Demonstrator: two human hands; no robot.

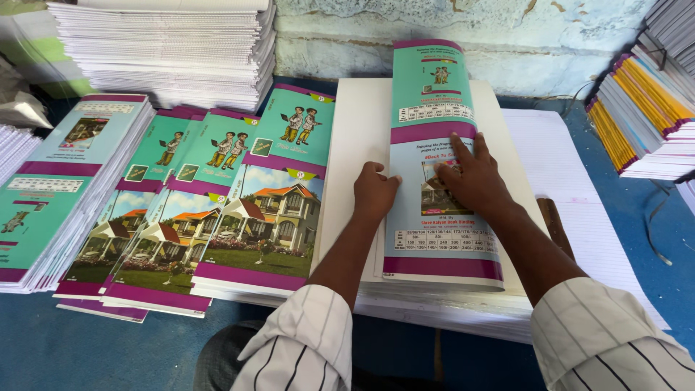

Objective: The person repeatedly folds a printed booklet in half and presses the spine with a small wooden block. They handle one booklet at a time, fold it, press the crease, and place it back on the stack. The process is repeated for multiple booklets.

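On the blue table [87, 340], right in front of me, I am pressing a long printed cover sheet [438, 181] flat on a stack of white paper [355, 145]. My right hand [470, 177] is lying palm down on the middle of the sheet, fingers spread apart. My left hand [374, 192] is resting at the sheet's left edge, fingers curled together against it, gripping nothing. To my left, fanned piles of printed covers [239, 210] showing a house are lying side by side, and another pile [51, 188] is sitting at the far left. White paper stacks [166, 51] are standing behind them by the wall, and yellow-edged stacks [641, 116] are sitting on my right.
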